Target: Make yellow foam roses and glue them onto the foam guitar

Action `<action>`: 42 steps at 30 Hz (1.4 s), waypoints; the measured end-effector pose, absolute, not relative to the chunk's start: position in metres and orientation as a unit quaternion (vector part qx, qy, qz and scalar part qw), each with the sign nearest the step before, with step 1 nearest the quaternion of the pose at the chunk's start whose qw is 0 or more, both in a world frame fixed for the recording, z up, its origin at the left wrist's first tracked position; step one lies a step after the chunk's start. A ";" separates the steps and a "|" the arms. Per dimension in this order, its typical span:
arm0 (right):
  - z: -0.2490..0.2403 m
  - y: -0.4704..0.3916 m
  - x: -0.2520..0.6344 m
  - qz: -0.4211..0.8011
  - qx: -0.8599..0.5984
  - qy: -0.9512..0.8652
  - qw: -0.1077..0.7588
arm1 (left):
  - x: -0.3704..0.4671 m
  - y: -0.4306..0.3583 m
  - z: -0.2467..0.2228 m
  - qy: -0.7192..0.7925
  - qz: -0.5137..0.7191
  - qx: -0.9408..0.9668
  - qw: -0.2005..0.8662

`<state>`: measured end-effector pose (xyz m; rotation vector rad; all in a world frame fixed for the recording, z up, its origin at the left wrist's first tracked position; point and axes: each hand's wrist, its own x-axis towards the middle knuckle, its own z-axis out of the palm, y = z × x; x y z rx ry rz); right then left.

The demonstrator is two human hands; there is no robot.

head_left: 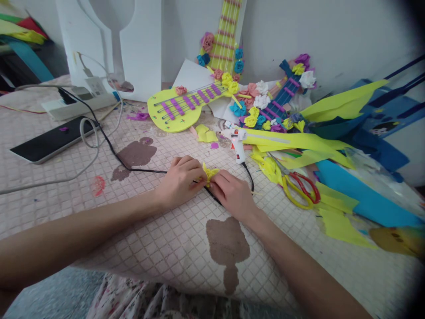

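Between my two hands is a small yellow crepe paper flower (210, 173), its petals standing up above the fingertips. My left hand (182, 181) pinches it from the left, thumb and fingers pressed together. From the other side my right hand (232, 192) grips it with closed fingers. The flower's lower part is hidden by the fingers. A black cord (146, 170) runs along the table and passes beneath both hands. Just beyond them a white glue gun (238, 148) lies with its nozzle to the left.
Red-and-yellow scissors (303, 190) and yellow paper strips (288, 141) lie to the right. Behind are a yellow paper guitar (175, 108) and a blue one (282, 99) with paper flowers. At left are a black phone-like slab (55, 139) and a power strip (79, 106).
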<state>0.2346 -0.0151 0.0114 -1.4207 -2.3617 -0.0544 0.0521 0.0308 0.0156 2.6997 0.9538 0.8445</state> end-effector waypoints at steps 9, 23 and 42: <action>0.009 -0.017 0.233 -0.031 -0.495 -0.844 0.205 | 0.051 0.027 0.014 0.346 0.266 0.892 0.115; 0.008 -0.017 0.234 0.018 -0.501 -0.836 0.225 | 0.048 0.025 0.012 0.230 0.319 0.916 -0.084; 0.005 -0.019 0.234 -0.008 -0.489 -0.844 0.220 | 0.048 0.023 0.011 0.261 0.289 0.918 -0.074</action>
